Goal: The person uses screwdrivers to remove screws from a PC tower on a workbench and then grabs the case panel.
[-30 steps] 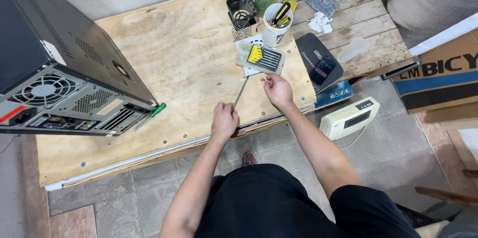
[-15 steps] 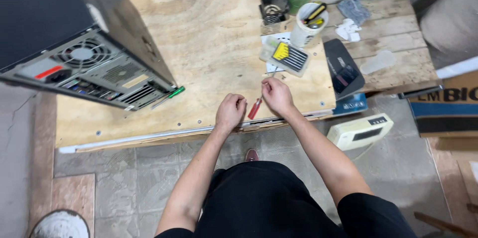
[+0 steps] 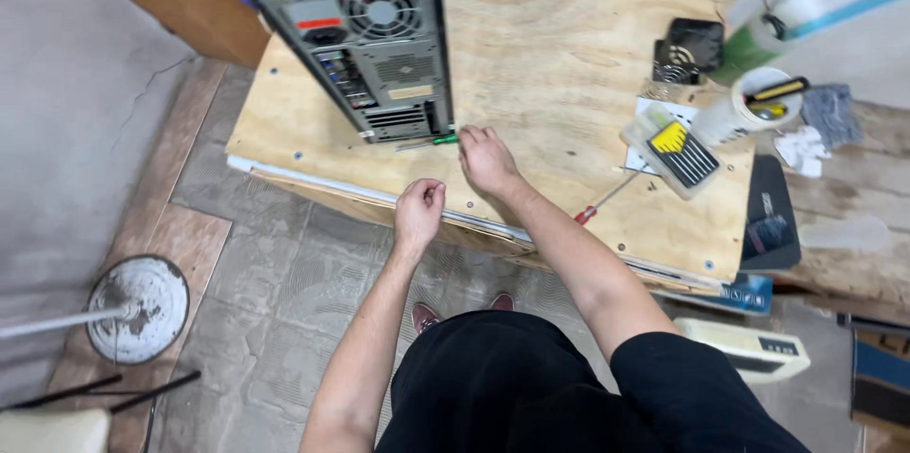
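From the head camera I see my right hand (image 3: 486, 157) reaching, fingers loosely curled, onto the green-handled screwdriver (image 3: 431, 141) lying on the plywood tabletop (image 3: 531, 55) just beside the grey tower computer case (image 3: 374, 45). My left hand (image 3: 419, 209) is closed in a loose fist at the table edge; I cannot tell if it holds anything. I'd grip the handle squarely before lifting. A red-handled screwdriver (image 3: 607, 201) lies apart.

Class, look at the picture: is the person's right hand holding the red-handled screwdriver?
No. The red-handled screwdriver lies on the plywood table beside the forearm, while the right hand reaches toward the green-handled screwdriver by the computer case.
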